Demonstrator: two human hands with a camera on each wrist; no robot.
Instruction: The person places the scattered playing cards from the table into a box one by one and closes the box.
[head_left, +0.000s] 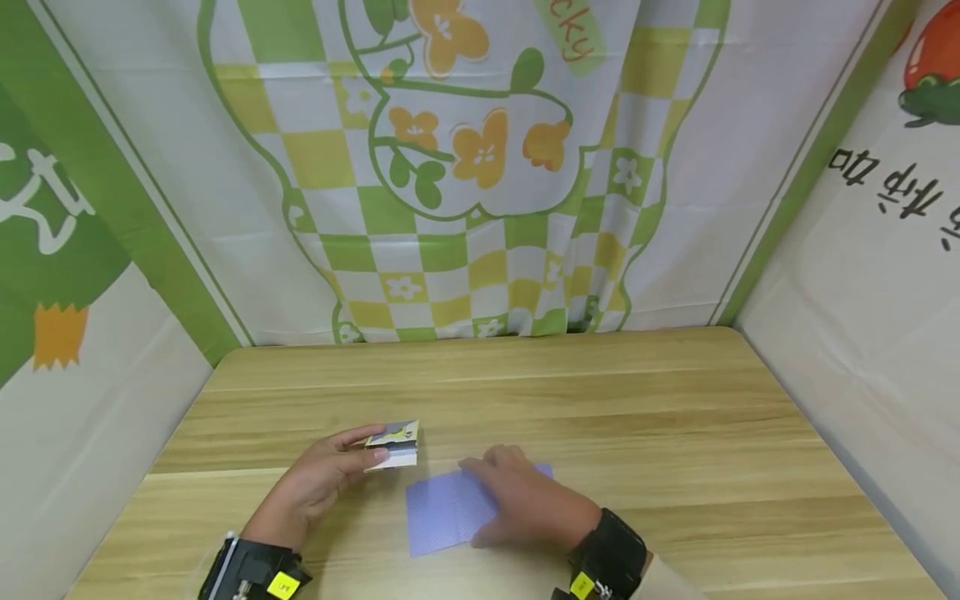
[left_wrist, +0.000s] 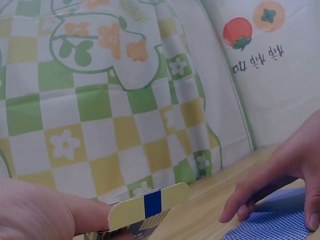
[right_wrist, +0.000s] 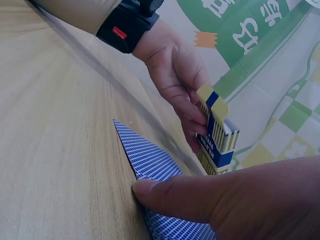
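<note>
My left hand (head_left: 318, 475) pinches a small yellow, white and blue paper box (right_wrist: 217, 142) above the left part of the table. The box resembles a playing-card box. Its rounded yellow flap (left_wrist: 170, 197) stands out from one end. Blue-and-white patterned cards (head_left: 442, 517) lie flat on the table to the right of it; whether they are one layer or overlap, I cannot tell. Spread over their right side is my right hand (head_left: 513, 500), its thumb (right_wrist: 175, 200) touching the near edge and its fingers reaching over the far side. The palm hides part of the cards.
A wooden table (head_left: 675, 433) lies under both hands. Printed cloth (head_left: 487, 275) stands along the back edge, with further panels at the left and right (head_left: 862, 292). Each wrist wears a black camera strap (head_left: 611, 550).
</note>
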